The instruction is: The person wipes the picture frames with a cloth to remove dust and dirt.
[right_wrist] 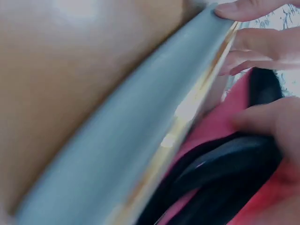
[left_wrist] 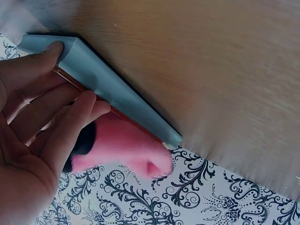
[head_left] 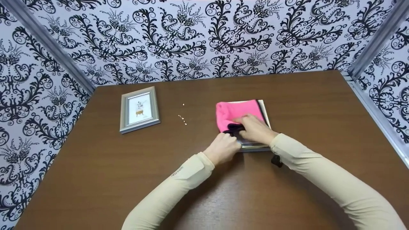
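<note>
A picture frame (head_left: 254, 146) with a grey outer side and a gold inner edge lies flat on the table, mostly covered by a pink cloth (head_left: 238, 110) with black edging. My left hand (head_left: 223, 148) grips the frame's near left corner. In the left wrist view its thumb (left_wrist: 55, 51) lies on the grey outer side while the fingers reach over the top. My right hand (head_left: 255, 129) is on top of the frame and pinches the bunched cloth near its dark edge (right_wrist: 234, 159). Cloth and hands hide the picture inside.
Another framed picture (head_left: 139, 109), silver-edged with a plant drawing, lies at the left on the brown table (head_left: 191, 92). Several small white bits (head_left: 182, 118) are scattered between the two frames. Patterned walls (head_left: 179, 38) enclose the table's back and sides.
</note>
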### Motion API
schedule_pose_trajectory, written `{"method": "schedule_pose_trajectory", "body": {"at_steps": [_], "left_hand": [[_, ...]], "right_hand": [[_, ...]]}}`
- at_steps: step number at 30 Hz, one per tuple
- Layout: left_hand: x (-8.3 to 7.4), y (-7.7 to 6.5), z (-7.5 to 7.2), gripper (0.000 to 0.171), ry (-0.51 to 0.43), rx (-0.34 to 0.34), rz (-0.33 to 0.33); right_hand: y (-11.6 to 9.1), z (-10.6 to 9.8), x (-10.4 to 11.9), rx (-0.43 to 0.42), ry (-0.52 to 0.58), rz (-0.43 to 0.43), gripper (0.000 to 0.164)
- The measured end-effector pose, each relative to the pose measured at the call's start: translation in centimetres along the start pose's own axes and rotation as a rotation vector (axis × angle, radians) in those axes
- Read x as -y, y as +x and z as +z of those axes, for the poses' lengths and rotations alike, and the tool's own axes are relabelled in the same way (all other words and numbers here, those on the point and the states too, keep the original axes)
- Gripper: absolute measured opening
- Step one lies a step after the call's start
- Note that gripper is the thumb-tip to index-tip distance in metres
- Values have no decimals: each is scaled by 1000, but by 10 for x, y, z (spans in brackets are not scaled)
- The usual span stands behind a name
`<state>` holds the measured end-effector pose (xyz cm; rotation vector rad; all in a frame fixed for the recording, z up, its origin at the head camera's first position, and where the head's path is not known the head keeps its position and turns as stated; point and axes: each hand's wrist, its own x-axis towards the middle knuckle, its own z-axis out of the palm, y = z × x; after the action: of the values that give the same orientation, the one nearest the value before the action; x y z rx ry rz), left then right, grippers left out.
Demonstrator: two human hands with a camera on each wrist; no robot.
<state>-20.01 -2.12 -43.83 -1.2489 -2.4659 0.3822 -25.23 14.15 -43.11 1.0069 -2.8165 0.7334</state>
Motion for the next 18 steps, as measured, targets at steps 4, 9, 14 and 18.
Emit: {"method": "schedule_pose_trajectory", "body": {"at_steps": [4,9,14,18], "left_hand": [[0,1,-2,6,-2,10,2],[0,2,-4,6,0,30,15],[-1,3,-4,6,1,43,8],[-2,2,-4,6,-15,42,-1]], "right_hand": [[-1,0,-8,26,79,-83,38],[-5,-6,-11,88,-148,-130,26],[-9,-13,-18,126,-349,-161,37],[-16,-18,-28,113,-485,-62,37]]}}
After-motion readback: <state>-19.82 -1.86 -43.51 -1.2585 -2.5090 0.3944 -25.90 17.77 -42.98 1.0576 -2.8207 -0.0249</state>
